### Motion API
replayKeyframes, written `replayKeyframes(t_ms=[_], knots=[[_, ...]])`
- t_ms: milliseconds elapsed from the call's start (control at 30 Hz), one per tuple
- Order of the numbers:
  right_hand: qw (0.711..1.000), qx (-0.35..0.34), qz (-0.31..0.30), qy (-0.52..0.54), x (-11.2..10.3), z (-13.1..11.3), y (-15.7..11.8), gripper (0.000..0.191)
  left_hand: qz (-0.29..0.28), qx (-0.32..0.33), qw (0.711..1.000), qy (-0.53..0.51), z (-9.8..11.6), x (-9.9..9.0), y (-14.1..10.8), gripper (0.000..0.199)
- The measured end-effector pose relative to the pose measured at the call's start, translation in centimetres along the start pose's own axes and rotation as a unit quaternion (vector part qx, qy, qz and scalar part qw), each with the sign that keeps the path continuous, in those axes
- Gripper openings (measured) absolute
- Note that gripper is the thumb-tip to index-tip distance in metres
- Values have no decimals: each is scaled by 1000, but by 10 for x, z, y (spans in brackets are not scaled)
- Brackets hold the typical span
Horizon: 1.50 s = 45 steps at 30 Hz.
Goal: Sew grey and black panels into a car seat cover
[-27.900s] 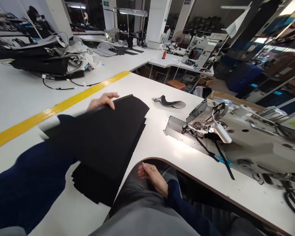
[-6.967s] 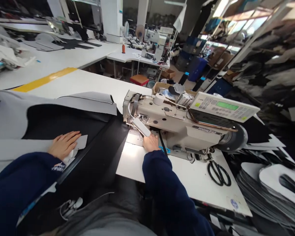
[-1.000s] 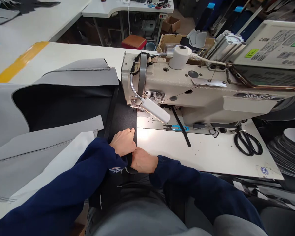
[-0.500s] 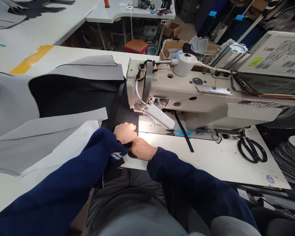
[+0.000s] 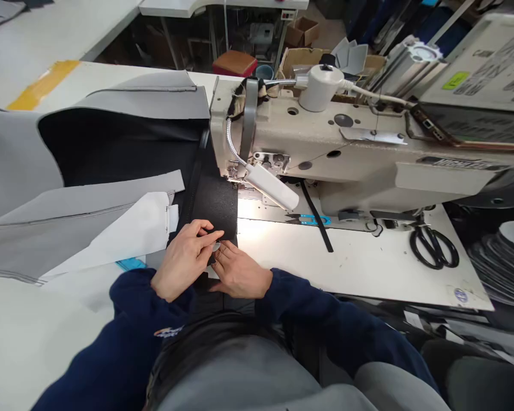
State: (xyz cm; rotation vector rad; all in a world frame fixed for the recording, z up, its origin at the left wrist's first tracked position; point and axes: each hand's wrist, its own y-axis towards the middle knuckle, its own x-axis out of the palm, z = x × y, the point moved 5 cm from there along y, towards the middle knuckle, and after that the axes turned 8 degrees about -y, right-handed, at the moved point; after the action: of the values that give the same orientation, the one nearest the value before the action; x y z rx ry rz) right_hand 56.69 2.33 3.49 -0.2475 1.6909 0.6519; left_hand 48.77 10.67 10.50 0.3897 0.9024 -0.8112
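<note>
Black material [image 5: 216, 200] with grey-backed panels [image 5: 154, 105] lies on the table, its right edge under the head of a sewing machine [image 5: 300, 125]. At the near edge of the black material, my left hand [image 5: 186, 257] has its fingers bent and pressed together on the black piece. My right hand [image 5: 240, 271] touches it from the right, fingers closed on the same edge. Between the fingertips shows a small pale, rounded bit [image 5: 216, 246]. A white lamp [image 5: 272, 185] lights the needle area.
Blue thread snips [image 5: 314, 220] and a black strip [image 5: 317, 217] lie right of the needle. Black-handled scissors [image 5: 434, 248] rest further right. A control panel [image 5: 484, 68] stands at the upper right. Yellow tape [image 5: 45, 85] marks the table at the left.
My left hand has moved left and down and no longer overlaps my right hand. A small pale bit now shows between the fingers. The view has shifted slightly.
</note>
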Motion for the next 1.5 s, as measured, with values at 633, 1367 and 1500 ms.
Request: replayKeyframes(t_ms=[633,1367,1500], knots=[[994,75,-27,-68,19,-25,10,30,131,237,961,62,-3,45,-8,36],[990,115,-82,-28,29,41,43,30,105,270,956,39,-25,32,67,32],[985,130,-107,-21,27,56,50,30,77,250,964,50,-30,33,84,32]])
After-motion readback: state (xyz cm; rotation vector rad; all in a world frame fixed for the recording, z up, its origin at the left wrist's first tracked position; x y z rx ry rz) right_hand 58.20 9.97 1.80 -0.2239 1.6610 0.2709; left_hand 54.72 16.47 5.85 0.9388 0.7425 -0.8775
